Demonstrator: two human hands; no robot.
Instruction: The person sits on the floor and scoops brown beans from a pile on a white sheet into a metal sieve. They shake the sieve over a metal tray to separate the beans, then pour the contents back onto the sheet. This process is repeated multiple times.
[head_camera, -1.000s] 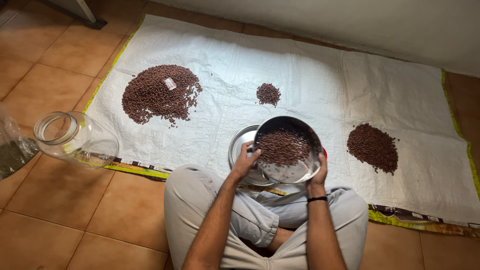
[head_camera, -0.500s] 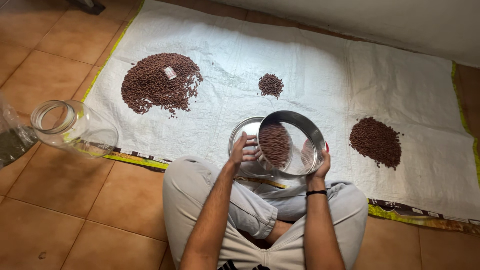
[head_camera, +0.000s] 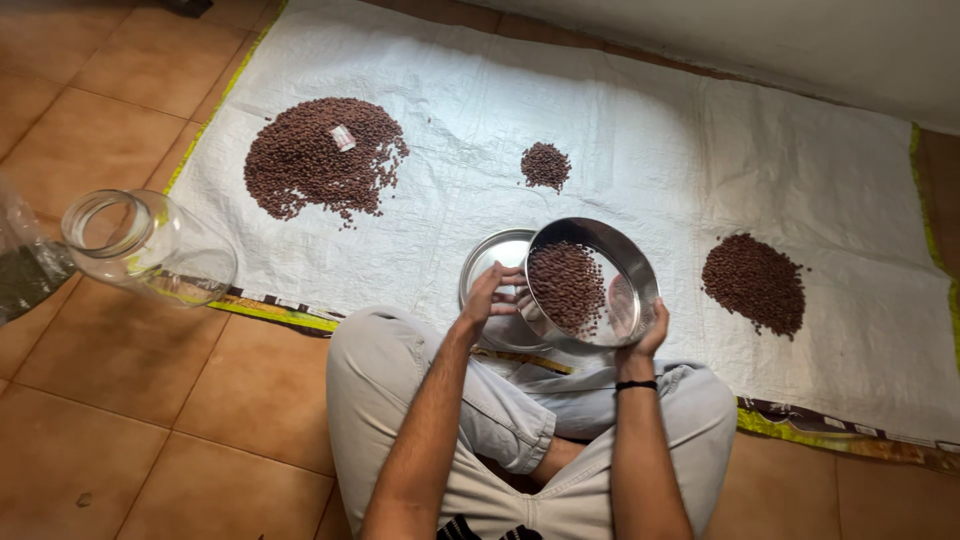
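Two hands hold a round steel sieve (head_camera: 628, 262) above the lap, one on each side of its rim. The left hand (head_camera: 490, 297) grips the left edge with fingers curled over the rim; the right hand (head_camera: 648, 335) clasps the lower right edge from beneath, thumb up along the wall. Between the two grips the sieve tilts, its left side lower, and the brown seeds (head_camera: 566, 287) inside lie gathered toward the left hand's side, leaving bare mesh next to the right hand. A black band (head_camera: 635, 385) sits on the right wrist, just below that grip.

Just under and to the left of the sieve, partly hidden by it and by the left hand, a steel plate (head_camera: 490, 260) rests on the white sheet (head_camera: 620, 130). Beyond the grips, farther from the person, a small heap (head_camera: 545, 165) of seeds lies on the sheet. Well out past the right hand lies a middling heap (head_camera: 754, 283); well out past the left hand and farther away lies the largest heap (head_camera: 320, 157), with a small paper slip (head_camera: 342, 138) on it.

Off the sheet, far to the left of the left hand, a clear glass jar (head_camera: 145, 250) lies on its side on the tiled floor (head_camera: 120, 400), with a plastic bag (head_camera: 20, 265) at the frame's edge beside it. Crossed legs in pale trousers (head_camera: 400, 380) fill the space beneath both forearms.
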